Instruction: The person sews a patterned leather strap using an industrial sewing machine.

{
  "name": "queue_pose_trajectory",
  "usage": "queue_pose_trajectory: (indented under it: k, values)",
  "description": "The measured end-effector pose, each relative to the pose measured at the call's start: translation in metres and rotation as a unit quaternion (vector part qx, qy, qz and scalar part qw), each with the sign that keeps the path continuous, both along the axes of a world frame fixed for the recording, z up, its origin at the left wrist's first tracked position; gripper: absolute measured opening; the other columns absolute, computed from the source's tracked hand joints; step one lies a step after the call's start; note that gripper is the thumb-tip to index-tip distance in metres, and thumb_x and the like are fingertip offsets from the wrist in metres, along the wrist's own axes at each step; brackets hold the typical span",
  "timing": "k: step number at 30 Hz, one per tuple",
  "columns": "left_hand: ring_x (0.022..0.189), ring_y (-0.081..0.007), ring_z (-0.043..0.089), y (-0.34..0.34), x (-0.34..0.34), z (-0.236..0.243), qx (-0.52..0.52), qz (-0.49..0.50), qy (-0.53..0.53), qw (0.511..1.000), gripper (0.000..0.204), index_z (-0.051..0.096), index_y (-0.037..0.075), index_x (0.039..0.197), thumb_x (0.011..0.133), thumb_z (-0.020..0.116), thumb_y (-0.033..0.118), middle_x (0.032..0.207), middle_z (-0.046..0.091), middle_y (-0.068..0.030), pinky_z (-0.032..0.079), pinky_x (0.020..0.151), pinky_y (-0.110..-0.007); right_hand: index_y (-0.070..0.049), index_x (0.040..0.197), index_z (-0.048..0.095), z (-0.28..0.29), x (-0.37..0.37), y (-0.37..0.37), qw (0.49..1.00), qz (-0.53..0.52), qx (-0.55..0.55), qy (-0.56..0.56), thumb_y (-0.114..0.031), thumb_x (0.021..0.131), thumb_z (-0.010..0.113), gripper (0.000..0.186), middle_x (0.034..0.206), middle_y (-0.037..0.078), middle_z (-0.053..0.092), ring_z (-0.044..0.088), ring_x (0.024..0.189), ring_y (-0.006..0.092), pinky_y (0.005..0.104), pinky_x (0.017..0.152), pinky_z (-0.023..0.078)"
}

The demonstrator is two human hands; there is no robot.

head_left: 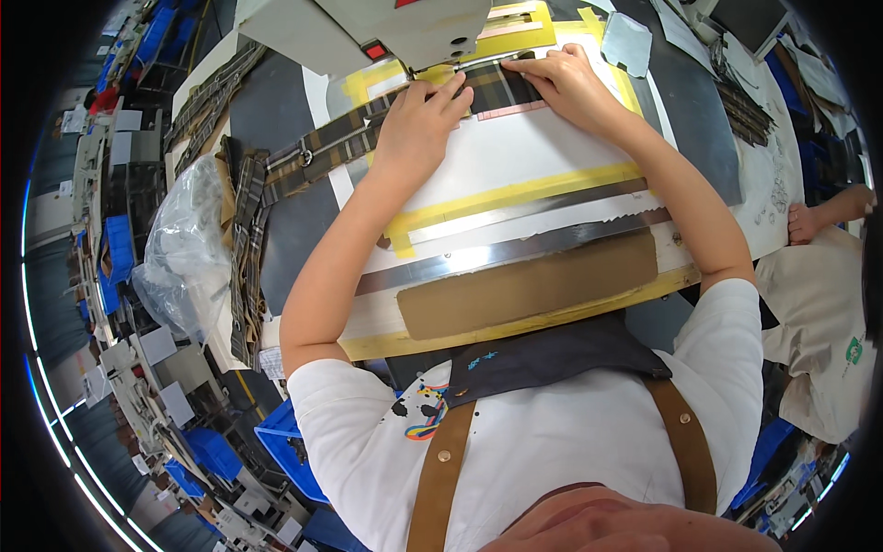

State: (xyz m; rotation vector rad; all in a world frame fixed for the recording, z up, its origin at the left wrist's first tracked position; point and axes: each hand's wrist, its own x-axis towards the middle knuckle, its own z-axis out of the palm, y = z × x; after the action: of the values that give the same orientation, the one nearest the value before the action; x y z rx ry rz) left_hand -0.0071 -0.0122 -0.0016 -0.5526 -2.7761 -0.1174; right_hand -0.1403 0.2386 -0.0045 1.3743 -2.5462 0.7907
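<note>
The left hand (423, 120) lies open on checked cloth (499, 89); the open right hand (572, 85) points there. The apron (570, 361) has blue writing (482, 360).

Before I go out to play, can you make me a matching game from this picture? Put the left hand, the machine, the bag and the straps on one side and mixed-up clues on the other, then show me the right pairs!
Things:
1. left hand
2. machine
3. bag
4. straps

Clues:
A. clear and crumpled
B. brown, over white sleeves' shirt
C. touching the plaid cloth
D. pale grey, at the top of the picture

Right pairs: 1-C, 2-D, 3-A, 4-B.
</note>
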Motion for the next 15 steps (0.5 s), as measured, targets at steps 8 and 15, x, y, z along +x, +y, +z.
queue_pose_trajectory:
  k: [8,15]
  values:
    - [0.121,-0.027,0.058,0.0,0.002,0.001,-0.043,0.003,0.008,0.999,0.045,0.066,0.012,0.138,0.093,0.065,0.01,0.151,0.06,-0.0004,0.049,0.105,-0.043,-0.006,0.117,0.076,0.023,-0.014,0.027,0.999,-0.009,0.0,0.038,-0.001,0.094,0.064,0.026,0.119,0.008,0.07,0.064,0.111,0.0294,0.0414,0.103,0.047]
    - [0.122,-0.0276,0.058,-0.001,0.001,-0.002,-0.052,0.002,0.021,0.998,0.05,0.065,0.013,0.14,0.091,0.061,0.006,0.153,0.059,-0.0003,0.049,0.106,-0.044,-0.009,0.127,0.073,0.018,-0.006,0.033,0.992,0.107,0.032,0.057,0.005,0.089,0.066,0.041,0.145,0.004,0.065,0.06,0.134,0.0276,0.0385,0.111,0.052]
